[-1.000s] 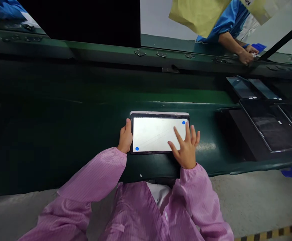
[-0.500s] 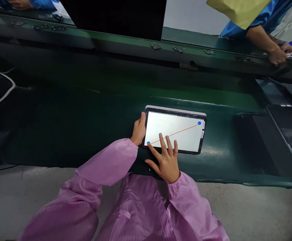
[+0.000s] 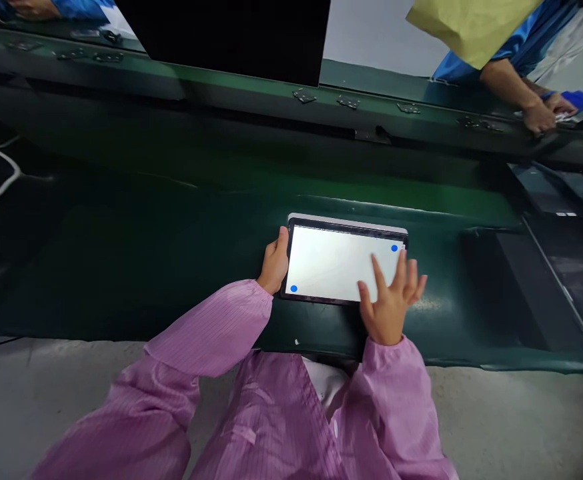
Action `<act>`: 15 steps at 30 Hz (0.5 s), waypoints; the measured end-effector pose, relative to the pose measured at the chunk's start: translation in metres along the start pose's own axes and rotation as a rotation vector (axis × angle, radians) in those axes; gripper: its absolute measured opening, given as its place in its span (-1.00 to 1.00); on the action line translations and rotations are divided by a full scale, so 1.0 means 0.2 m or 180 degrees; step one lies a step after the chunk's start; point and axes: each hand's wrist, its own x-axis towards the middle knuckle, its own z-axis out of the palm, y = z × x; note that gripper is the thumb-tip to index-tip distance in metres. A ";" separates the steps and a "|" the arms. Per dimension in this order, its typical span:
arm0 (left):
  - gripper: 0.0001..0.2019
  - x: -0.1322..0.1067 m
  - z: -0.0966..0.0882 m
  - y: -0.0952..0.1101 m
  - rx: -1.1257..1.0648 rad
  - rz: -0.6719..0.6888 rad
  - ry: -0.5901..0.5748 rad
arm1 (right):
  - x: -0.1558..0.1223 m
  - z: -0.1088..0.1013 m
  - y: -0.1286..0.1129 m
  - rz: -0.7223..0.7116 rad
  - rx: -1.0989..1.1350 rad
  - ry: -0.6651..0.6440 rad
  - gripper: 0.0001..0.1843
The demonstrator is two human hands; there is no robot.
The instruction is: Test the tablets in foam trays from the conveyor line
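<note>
Grasping the white-lit, dark-framed rectangular tablet [image 3: 339,263] by its left edge, the left hand [image 3: 273,265] steadies it while the right hand [image 3: 390,303], fingers spread and released, rests over its right edge, bare green belt [image 3: 121,260] beyond.

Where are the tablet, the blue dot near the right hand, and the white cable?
tablet [image 3: 331,267], head view, middle of the lit white screen.
blue dot [image 3: 394,248], head view, its centre, upper right screen corner.
white cable [image 3: 6,183], head view, its curved part, far left.

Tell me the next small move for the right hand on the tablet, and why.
Probably slide the right hand diagonally down to the lower-left dot. Its fingers spread beside the upper-right dot, no line joins the two dots on the white screen, and the left hand steadies the tablet by its left edge.
</note>
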 end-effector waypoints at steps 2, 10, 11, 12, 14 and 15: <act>-0.32 0.00 0.00 0.00 0.0029 -0.0066 -0.0042 | 0.04 0.00 0.11 0.0317 -0.0129 0.0074 -0.41; -0.35 0.01 -0.01 0.00 0.0111 -0.0076 0.0021 | 0.06 0.00 0.12 0.0205 -0.0177 -0.0054 -0.43; -0.35 0.01 -0.01 0.00 0.0107 -0.0068 0.0020 | 0.04 0.00 0.09 0.0114 -0.0137 -0.0083 -0.44; -0.34 0.01 -0.01 0.00 0.0098 -0.0054 0.0016 | 0.01 -0.01 0.05 0.0011 -0.0076 -0.0141 -0.45; -0.32 0.01 0.00 0.00 0.0066 0.0000 0.0022 | -0.04 -0.02 -0.03 -0.0198 0.0087 -0.0317 -0.46; -0.32 0.01 0.00 0.00 0.0043 0.0034 0.0030 | -0.07 -0.02 -0.08 -0.0289 0.0174 -0.0428 -0.44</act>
